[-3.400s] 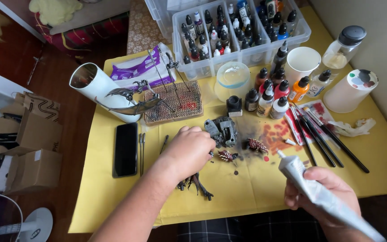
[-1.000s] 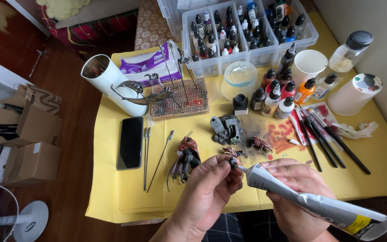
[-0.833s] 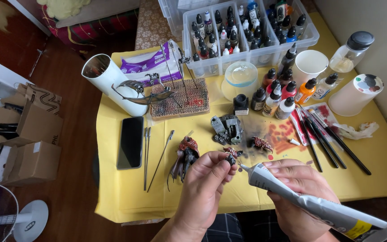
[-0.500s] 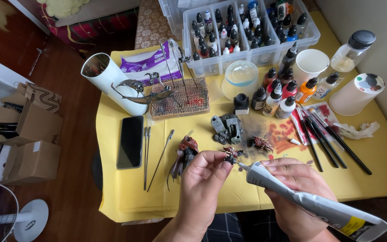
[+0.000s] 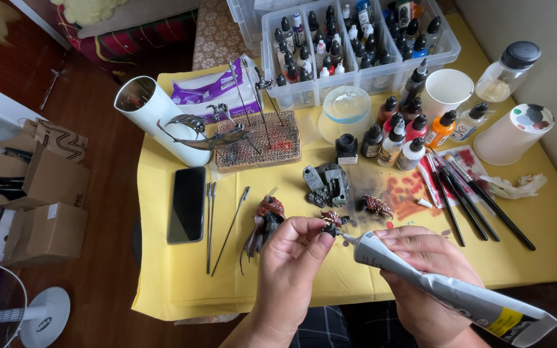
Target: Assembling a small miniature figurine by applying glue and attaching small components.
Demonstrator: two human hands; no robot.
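One glue tube, nozzle up-left at miniature piece

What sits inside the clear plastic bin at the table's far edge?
The clear plastic bin holds rows of upright dropper bottles with black or white caps. The bin's floor is covered by them, and its far end runs out of view.

The left hand and the right hand are both bare, with no gloves, rings or watch, the arms show no sleeves, and the lap below wears dark cloth with a checked pattern.
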